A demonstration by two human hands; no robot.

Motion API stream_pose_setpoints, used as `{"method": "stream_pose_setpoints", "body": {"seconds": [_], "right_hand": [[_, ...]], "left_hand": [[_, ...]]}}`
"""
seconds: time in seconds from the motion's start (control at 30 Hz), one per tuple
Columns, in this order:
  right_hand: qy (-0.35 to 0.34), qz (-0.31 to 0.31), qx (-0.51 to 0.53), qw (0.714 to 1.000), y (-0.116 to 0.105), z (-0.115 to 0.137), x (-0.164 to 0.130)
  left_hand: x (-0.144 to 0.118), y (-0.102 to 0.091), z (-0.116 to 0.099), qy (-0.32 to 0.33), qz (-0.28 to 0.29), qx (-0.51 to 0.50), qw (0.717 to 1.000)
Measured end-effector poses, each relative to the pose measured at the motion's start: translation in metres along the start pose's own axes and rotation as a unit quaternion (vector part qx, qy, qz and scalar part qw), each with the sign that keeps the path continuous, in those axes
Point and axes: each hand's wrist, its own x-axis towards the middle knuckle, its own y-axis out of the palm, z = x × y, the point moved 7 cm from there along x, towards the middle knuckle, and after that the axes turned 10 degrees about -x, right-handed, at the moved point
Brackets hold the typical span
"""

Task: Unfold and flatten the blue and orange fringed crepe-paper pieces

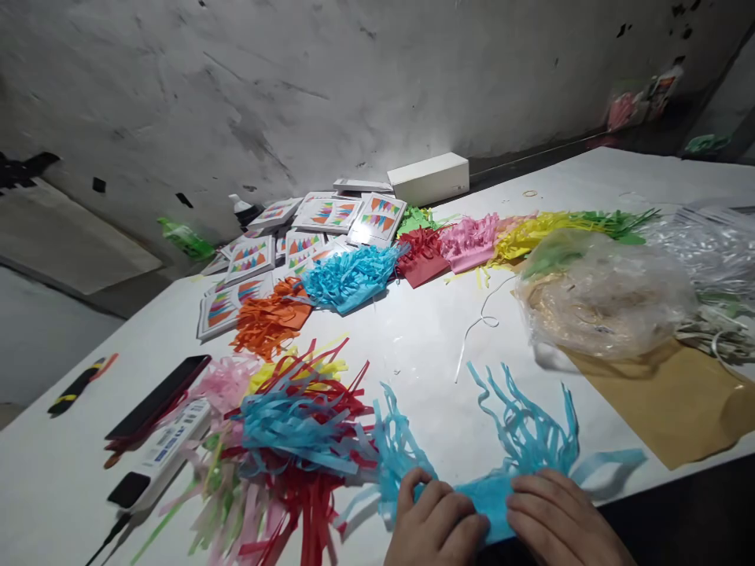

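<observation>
Under both hands [501,523] – blue fringed paper [519,448], pinched flat.

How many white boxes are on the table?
1. The white box sits at the far edge of the table by the wall, behind the printed cards. Others may be hidden.

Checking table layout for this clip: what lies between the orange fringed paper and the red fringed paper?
In the head view, a bunch of blue fringed paper lies between the orange fringed paper and the red fringed paper.
</observation>
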Motion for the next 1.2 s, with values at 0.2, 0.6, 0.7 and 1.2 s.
{"method": "stream_pose_setpoints", "body": {"seconds": [0.2,0.6,0.7,1.2], "right_hand": [[0.064,0.081,0.023,0.994,0.013,-0.008,-0.002],[0.053,0.156,-0.059,0.985,0.027,-0.016,0.008],[0.055,0.167,-0.064,0.982,0.029,-0.019,0.008],[0.078,0.290,0.132,0.945,0.029,-0.029,0.022]], "left_hand": [[-0.008,-0.004,0.016,-0.137,-0.015,0.022,0.990],[0.003,0.007,0.037,-0.223,0.154,0.033,0.962],[0.001,0.011,0.039,-0.199,0.163,0.020,0.966],[-0.002,-0.004,0.030,-0.131,0.015,-0.066,0.989]]}}
